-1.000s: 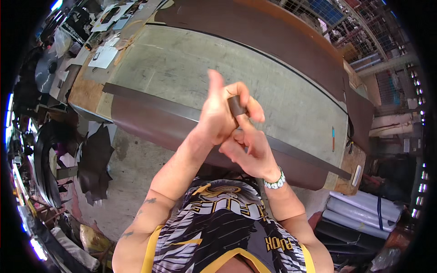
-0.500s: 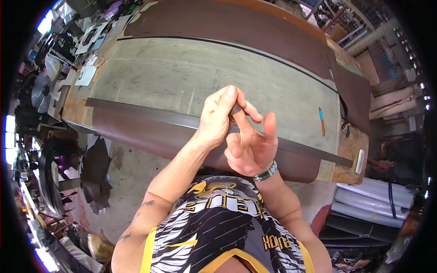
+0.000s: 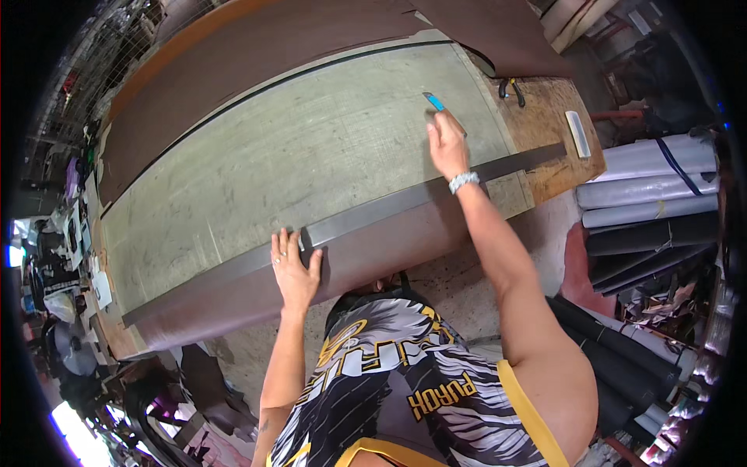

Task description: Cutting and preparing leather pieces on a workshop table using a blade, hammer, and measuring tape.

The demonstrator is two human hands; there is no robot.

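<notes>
My left hand (image 3: 296,268) lies flat with fingers spread on a long dark metal straightedge (image 3: 362,212), near its middle. Under the straightedge is a sheet of dark brown leather-like material (image 3: 389,243) that hangs over the table's near edge. My right hand (image 3: 448,148) reaches over the grey-green cutting board (image 3: 311,132), its fingers closed around a utility knife (image 3: 435,103) with a blue front part and a brownish handle. The blade end points to the far left. Whether the knife still touches the board, I cannot tell.
Black-handled pliers (image 3: 513,92) and a white-topped block (image 3: 577,134) sit at the table's right end. Brown material (image 3: 257,62) covers the far side. Silver and black rolls (image 3: 646,175) are stacked on the right. A fan (image 3: 74,342) stands at the left.
My hands, which were together before my chest, have parted. My left hand has come down on the straightedge; my right has reached out and taken the knife. The view has turned toward the right.
</notes>
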